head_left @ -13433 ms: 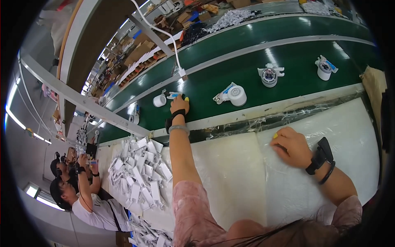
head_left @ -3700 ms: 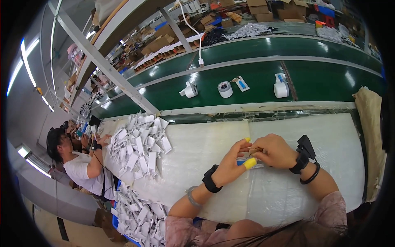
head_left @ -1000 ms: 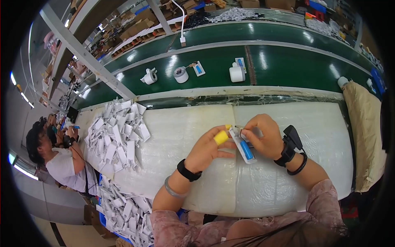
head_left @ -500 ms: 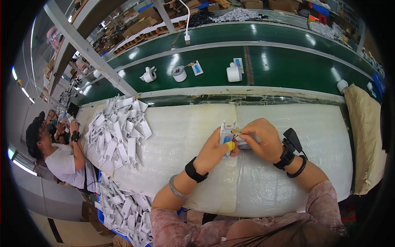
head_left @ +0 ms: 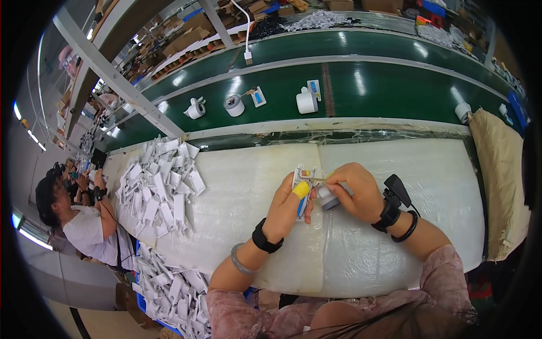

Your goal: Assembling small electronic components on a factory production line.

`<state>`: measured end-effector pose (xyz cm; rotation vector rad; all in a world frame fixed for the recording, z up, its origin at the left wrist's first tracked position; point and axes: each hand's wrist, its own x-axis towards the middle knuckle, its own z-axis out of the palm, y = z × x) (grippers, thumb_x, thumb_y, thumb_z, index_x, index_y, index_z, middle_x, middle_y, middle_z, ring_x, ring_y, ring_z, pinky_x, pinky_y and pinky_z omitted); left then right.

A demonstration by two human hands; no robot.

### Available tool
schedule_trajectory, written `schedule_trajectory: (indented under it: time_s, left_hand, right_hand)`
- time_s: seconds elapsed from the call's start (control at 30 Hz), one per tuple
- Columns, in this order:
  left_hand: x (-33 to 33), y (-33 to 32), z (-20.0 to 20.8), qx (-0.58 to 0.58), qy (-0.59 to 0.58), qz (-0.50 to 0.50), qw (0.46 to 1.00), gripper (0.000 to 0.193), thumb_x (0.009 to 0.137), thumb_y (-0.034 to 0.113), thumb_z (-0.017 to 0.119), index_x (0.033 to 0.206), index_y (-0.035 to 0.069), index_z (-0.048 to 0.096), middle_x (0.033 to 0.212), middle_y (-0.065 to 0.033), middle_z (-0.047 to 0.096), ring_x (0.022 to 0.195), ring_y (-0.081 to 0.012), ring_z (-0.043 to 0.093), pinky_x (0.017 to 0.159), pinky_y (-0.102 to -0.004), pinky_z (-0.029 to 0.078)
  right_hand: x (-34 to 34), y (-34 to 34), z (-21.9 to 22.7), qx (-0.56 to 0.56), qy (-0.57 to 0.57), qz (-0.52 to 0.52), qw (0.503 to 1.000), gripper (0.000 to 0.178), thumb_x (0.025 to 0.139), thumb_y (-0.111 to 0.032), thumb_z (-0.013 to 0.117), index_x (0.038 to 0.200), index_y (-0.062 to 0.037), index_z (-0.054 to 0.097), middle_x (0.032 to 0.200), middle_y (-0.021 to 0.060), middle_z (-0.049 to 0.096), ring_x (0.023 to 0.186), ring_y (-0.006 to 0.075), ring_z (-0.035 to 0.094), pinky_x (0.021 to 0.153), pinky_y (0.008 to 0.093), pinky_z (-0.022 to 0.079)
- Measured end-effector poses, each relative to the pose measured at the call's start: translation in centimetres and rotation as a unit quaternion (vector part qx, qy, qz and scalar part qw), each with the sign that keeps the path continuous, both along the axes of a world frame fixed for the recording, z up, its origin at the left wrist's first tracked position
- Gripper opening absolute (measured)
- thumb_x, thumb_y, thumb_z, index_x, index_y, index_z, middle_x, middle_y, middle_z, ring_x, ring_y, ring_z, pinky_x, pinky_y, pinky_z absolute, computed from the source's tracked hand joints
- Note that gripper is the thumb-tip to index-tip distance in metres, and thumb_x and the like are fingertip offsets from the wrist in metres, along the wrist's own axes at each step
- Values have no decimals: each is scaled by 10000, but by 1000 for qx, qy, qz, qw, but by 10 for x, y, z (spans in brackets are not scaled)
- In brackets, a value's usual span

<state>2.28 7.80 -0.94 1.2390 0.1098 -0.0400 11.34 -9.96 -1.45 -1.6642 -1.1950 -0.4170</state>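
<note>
My left hand [head_left: 280, 209] is closed round a narrow white plastic housing [head_left: 297, 171], which stands nearly upright over the table; its thumb wears a yellow cover. A blue part [head_left: 301, 208] shows inside the housing beside that thumb. The fingertips of my right hand [head_left: 359, 193] pinch a small thin brownish piece [head_left: 318, 179], its other end at the housing's upper part. Dark wires run close by. Between the hands, partly hidden by my right fingers, lies a white round lamp-like part with a grey rim [head_left: 328, 199].
White plastic housings [head_left: 155, 189] are heaped on the table's left, more in a blue bin [head_left: 140, 299] below. Beyond the table, a green conveyor [head_left: 389, 93] carries white round parts [head_left: 306, 101]. A brown-covered bundle [head_left: 497, 181] stands right. Another person [head_left: 87, 226] works at left.
My left hand and the housing have shifted slightly left, the thumb now higher on it. The brownish piece has turned edge-on, and more of the round part shows.
</note>
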Motion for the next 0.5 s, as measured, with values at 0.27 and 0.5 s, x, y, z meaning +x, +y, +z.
schedule_trajectory:
  time_s: [0.27, 0.5]
  left_hand:
    - [-2, 5, -7, 143, -83, -49, 985, 432, 917, 36, 345, 1348, 56, 358, 908, -103, 557, 668, -148, 551, 586, -269, 488]
    - [-7, -5, 2, 86, -66, -38, 993, 360, 916, 38, 403, 1275, 16, 404, 919, -44, 532, 717, -70, 492, 593, -211, 445]
  right_hand:
    - [0, 0, 0, -2, -57, 23, 998, 218, 733, 7, 719, 924, -60, 639, 893, 101, 645, 794, 271, 611, 705, 358, 472]
    - [-3, 1, -3, 7, -72, -9, 997, 193, 715, -43, 735, 889, -98, 672, 872, 68, 622, 776, 265, 591, 698, 360, 469]
